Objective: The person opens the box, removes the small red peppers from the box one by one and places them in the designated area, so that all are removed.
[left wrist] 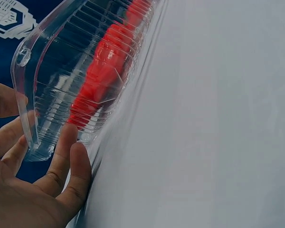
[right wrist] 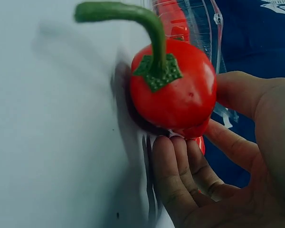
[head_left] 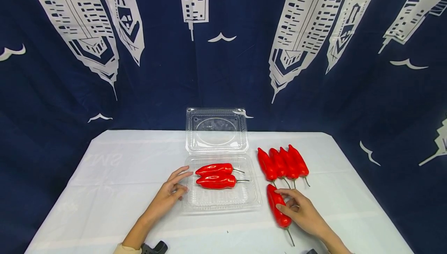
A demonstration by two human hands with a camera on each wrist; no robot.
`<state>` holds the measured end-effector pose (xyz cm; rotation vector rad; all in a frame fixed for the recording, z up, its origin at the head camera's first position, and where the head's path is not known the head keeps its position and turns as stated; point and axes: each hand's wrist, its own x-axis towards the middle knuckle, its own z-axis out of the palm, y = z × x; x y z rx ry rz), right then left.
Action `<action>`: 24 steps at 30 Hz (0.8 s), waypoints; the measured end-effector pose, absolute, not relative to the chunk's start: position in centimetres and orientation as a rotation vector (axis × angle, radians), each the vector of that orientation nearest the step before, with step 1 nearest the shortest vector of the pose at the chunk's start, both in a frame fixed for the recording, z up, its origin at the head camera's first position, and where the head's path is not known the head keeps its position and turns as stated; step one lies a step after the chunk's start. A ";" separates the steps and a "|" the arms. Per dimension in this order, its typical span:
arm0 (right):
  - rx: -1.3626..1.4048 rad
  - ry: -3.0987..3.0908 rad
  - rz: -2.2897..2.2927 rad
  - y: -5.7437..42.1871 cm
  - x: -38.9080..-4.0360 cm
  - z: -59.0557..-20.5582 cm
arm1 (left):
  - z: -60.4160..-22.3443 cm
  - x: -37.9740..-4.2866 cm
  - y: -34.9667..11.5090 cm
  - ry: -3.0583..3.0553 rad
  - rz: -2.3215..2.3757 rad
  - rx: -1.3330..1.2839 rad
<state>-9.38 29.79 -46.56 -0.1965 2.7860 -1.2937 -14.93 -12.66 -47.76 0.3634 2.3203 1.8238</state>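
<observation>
A clear plastic clamshell box point(head_left: 223, 203) lies with its lid point(head_left: 216, 131) raised at the back. Inside its base are two red peppers, one behind the other, stems to the right; the front one point(head_left: 216, 182) is glossy with a green stem. My left hand point(head_left: 171, 190) rests at the box's left edge, fingers loosely bent, fingertips right at the ribbed wall in the left wrist view. To the right of the box, my right hand point(head_left: 300, 209) holds a red pepper point(right wrist: 180, 90) between thumb and fingers, its green stem pointing towards me.
Several more red peppers point(head_left: 267, 164) lie in a row behind my right hand, to the right of the box, tips pointing away. A white cloth point(head_left: 132, 168) covers the table. Behind it hangs a dark blue curtain point(head_left: 223, 71) with white building prints.
</observation>
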 end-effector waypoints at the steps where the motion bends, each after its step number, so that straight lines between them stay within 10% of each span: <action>1: -0.214 2.797 -1.297 29.8 -9.4 -46.5 | -47.7 -14.9 -12.7 2.319 1.823 0.360; 24: -0.220 2.903 -1.233 29.7 -10.5 -45.2 | -47.7 -14.9 -12.7 2.319 1.818 0.357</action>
